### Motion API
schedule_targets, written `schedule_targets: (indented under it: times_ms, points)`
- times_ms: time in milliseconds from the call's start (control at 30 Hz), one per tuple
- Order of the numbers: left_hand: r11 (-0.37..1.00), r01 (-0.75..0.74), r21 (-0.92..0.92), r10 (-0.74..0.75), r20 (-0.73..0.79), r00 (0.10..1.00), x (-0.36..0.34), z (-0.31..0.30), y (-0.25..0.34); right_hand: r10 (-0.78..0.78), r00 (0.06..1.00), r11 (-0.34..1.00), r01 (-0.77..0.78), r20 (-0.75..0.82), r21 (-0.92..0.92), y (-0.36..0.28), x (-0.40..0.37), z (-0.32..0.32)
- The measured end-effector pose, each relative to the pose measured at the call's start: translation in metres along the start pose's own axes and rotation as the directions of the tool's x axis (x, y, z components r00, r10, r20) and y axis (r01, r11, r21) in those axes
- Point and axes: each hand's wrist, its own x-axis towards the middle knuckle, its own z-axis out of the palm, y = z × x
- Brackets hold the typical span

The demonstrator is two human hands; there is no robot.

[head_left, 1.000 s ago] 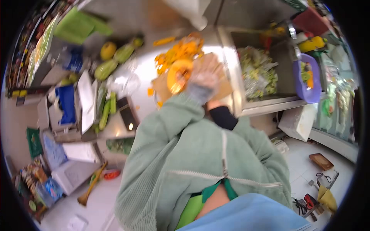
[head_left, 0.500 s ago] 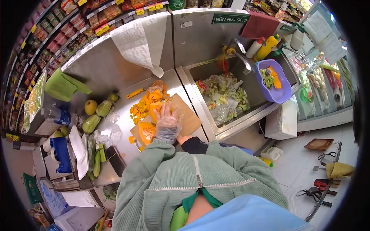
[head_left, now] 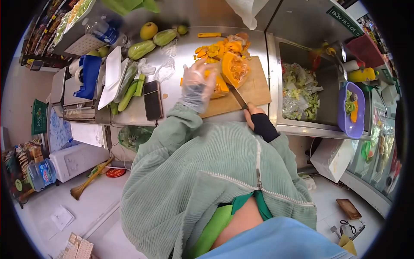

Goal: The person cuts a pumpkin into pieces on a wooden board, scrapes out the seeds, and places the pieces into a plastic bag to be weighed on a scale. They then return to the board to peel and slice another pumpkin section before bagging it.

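My right hand (head_left: 253, 114) is wrapped round the handle of a knife (head_left: 238, 96), its blade reaching over the cutting board to the orange pumpkin. One large pumpkin piece (head_left: 236, 70), its seedy hollow showing, lies on the wooden board (head_left: 258, 80). A second pumpkin piece (head_left: 221, 87) is just left of the blade. My left hand (head_left: 198, 80), in a clear plastic glove, is beside that second piece with its fingers spread, slightly blurred. Behind the board lies a heap of pumpkin peelings and chunks (head_left: 213, 52).
A yellow-handled tool (head_left: 210, 35) lies behind the peelings. Left on the steel counter are green squashes (head_left: 141, 50), crumpled plastic bags, a phone (head_left: 153, 101) and white trays (head_left: 113, 69). The sink (head_left: 297, 125) at right holds vegetable scraps, with a purple basin (head_left: 353, 129) on its edge.
My view has swung, so the counter sits farther right and higher. The knife and my right hand now show beyond the sleeve. My left hand has shifted to the left of the large pumpkin piece.
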Motion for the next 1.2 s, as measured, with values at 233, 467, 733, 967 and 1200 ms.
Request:
schedule_targets:
  times_ms: [233, 467, 733, 967, 1200]
  points:
    - [0.661, 0.663, -0.353, -0.564, 0.350, 0.748, -0.013, 0.016, -0.076, 0.010, 0.998, 1.000, -0.009, -0.054, 0.026, -0.003, 0.002, -0.001]
    - [0.614, 0.706, -0.353, -0.518, 0.496, 0.698, 0.004, 0.010, -0.066, 0.006, 0.999, 1.000, -0.006, -0.054, 0.004, -0.004, -0.003, 0.006]
    - [0.526, 0.798, -0.294, -0.523, 0.628, 0.576, -0.013, -0.007, -0.062, 0.047, 0.998, 0.998, -0.048, -0.033, -0.041, -0.008, -0.001, 0.006]
    - [0.469, 0.674, -0.571, -0.431, 0.518, 0.739, -0.041, -0.010, -0.058, 0.025, 0.999, 0.999, -0.025, -0.031, 0.026, -0.006, 0.005, 0.008]
    - [0.242, 0.427, -0.871, -0.507, 0.261, 0.821, -0.044, -0.030, -0.088, -0.012, 1.000, 0.998, 0.013, -0.019, 0.055, -0.001, 0.008, 0.010]
